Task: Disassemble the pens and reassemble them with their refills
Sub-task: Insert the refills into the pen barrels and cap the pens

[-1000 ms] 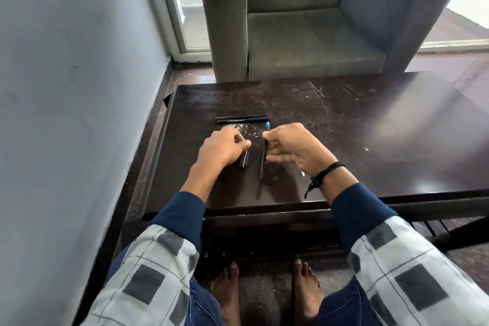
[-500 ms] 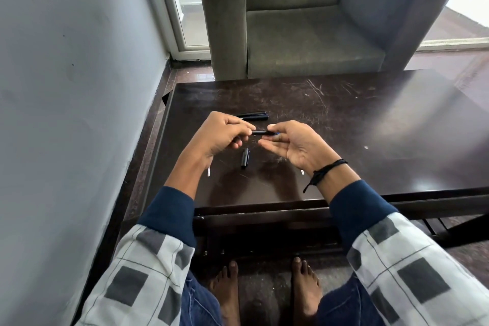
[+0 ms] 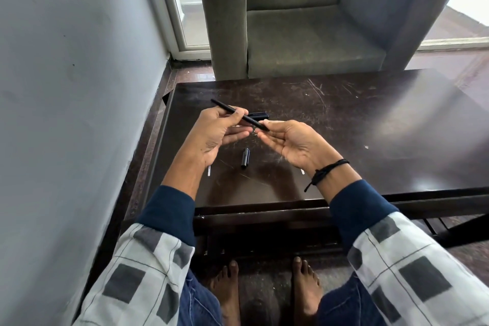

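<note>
The pen (image 3: 251, 121) is black, like the loose cap (image 3: 245, 158) lying mid-frame. The table (image 3: 344, 119) is dark brown with pale scratches. The armchair (image 3: 304, 34) at the top is grey-green. The sleeves (image 3: 148, 267) are white with grey squares, thin dark lines and navy cuffs. The wristband (image 3: 328, 169) is black, and the wall (image 3: 66, 87) at left is pale grey.

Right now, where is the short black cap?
Head view: the short black cap lies on the table's left half, below the gap between the left hand and right hand, touching neither.
</note>
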### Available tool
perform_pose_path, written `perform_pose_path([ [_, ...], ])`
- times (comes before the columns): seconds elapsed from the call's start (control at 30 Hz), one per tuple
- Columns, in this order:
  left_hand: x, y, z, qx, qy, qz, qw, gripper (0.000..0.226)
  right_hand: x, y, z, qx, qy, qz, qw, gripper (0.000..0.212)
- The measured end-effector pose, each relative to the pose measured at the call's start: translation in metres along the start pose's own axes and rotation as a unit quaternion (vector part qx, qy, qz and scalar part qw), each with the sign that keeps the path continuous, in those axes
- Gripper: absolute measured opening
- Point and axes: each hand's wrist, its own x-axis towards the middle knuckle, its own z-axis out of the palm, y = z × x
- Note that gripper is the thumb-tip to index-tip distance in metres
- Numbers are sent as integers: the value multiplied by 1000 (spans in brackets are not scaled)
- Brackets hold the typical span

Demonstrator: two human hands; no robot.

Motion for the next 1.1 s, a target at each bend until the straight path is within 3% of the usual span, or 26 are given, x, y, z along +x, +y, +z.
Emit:
perform_pose_path([
  [0.17, 2, -1, 0, 0, 4, -3, 1000, 19, 3, -2, -2, -8, 4, 12, 1000, 20],
  [0.43, 4, -4, 0, 6, 25, 7, 1000, 16, 1, 0, -3, -58, 3, -13, 998, 11],
  [0.7, 5, -7, 7, 67, 42, 42, 996, 13, 9, 6, -3, -172, 93, -82, 977, 8],
  [1.1, 5, -7, 7, 113, 46, 56, 991, 17, 10, 10, -2, -204, 106, -98, 968, 3],
])
